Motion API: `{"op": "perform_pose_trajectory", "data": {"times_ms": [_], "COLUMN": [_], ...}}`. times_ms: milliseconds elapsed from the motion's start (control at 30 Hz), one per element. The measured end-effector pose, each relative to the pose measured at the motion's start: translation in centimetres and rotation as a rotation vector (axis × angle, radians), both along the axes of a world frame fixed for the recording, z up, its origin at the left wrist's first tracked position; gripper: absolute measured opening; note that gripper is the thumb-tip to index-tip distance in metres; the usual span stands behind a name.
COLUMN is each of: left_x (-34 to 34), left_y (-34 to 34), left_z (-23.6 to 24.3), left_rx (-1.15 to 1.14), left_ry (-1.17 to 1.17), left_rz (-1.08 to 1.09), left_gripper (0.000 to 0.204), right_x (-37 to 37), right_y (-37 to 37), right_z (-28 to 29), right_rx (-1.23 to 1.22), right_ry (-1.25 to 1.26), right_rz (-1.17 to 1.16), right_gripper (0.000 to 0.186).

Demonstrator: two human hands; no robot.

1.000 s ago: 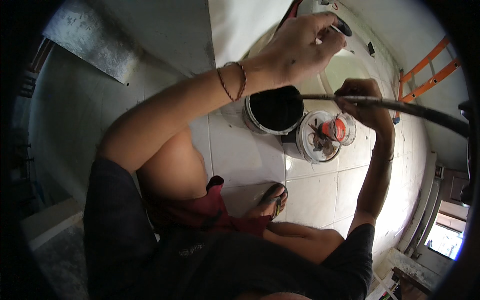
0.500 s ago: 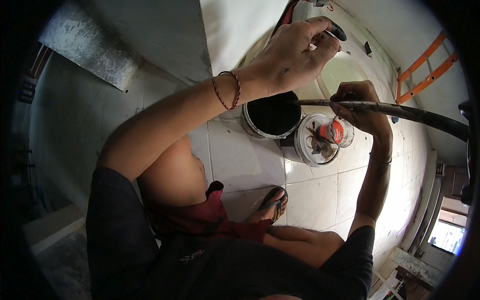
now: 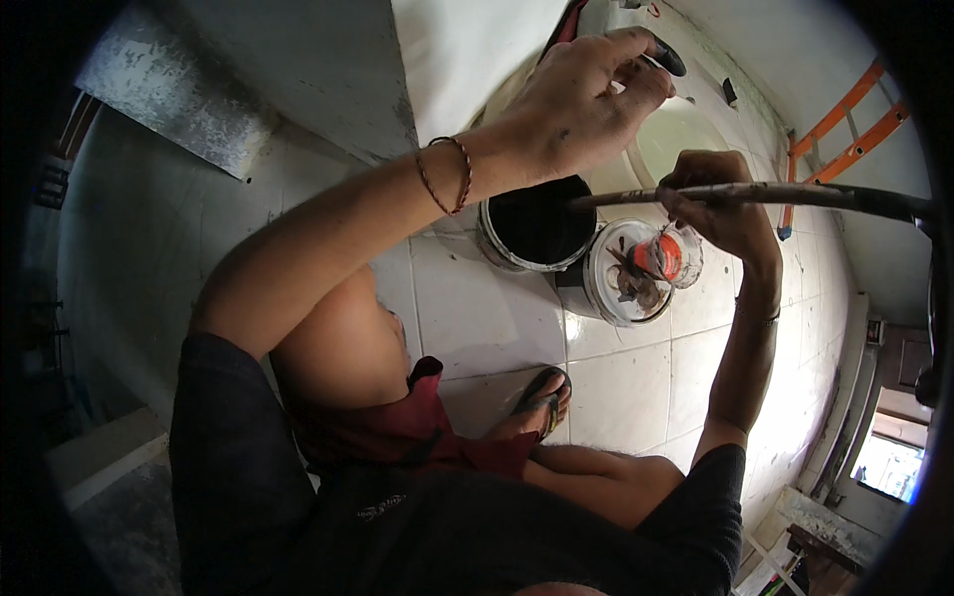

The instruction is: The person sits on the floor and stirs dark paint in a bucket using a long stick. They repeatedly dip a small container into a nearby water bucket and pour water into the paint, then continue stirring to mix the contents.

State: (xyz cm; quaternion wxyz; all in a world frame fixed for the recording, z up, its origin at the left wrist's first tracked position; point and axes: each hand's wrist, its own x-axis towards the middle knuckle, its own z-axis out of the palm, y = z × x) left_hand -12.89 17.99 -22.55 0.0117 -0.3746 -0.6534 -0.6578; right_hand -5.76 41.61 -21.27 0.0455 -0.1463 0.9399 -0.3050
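Observation:
My left hand [image 3: 591, 104] hangs above and beyond a bucket of black paint [image 3: 537, 226], its fingers loosely bent and thumb and forefinger apart. One fingertip is covered in something black, and I see nothing held. A long dark stick [image 3: 815, 196] is gripped in my right hand [image 3: 717, 199], fingers wrapped round it. Its left end reaches over the paint; whether it dips in is hard to tell. Below that hand, a white-lidded bucket [image 3: 603, 273] stands beside the paint bucket. On its lid sit a can with a red label [image 3: 658, 257] and some brown-stained scraps.
A pale round basin [image 3: 684, 144] stands behind the buckets. An orange ladder [image 3: 850, 149] leans at the far right. White wall panels rise at the upper left. My sandalled foot [image 3: 542, 405] rests on the white tiled floor [image 3: 621, 392], in front of the buckets.
My right hand has moved slightly up and left, and the stick's right end has risen. My left hand has barely shifted.

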Motion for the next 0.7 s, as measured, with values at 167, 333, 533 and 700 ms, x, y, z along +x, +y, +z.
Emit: {"op": "perform_pose_trajectory", "data": {"times_ms": [167,333,533,700], "left_x": [-0.34,-0.25,0.02,0.00], "left_y": [0.15,0.01,0.28,0.36], "left_z": [-0.31,-0.30,-0.22,-0.41], "left_rx": [0.024,-0.033,-0.012,0.002], "left_ry": [0.052,0.004,0.013,0.025], "left_rz": [0.000,-0.001,0.013,0.023], "left_gripper": [0.031,0.030,0.029,0.028], "right_x": [0.12,0.17,-0.14,-0.25], "right_y": [0.44,0.60,0.15,-0.10], "right_z": [-0.08,-0.40,-0.42,-0.41], "right_rx": [-0.114,-0.137,-0.118,-0.124], "right_ry": [-0.059,-0.008,-0.007,-0.003], "right_rz": [-0.018,-0.039,-0.058,-0.101], "right_gripper": [0.015,0.016,0.013,0.020]}}
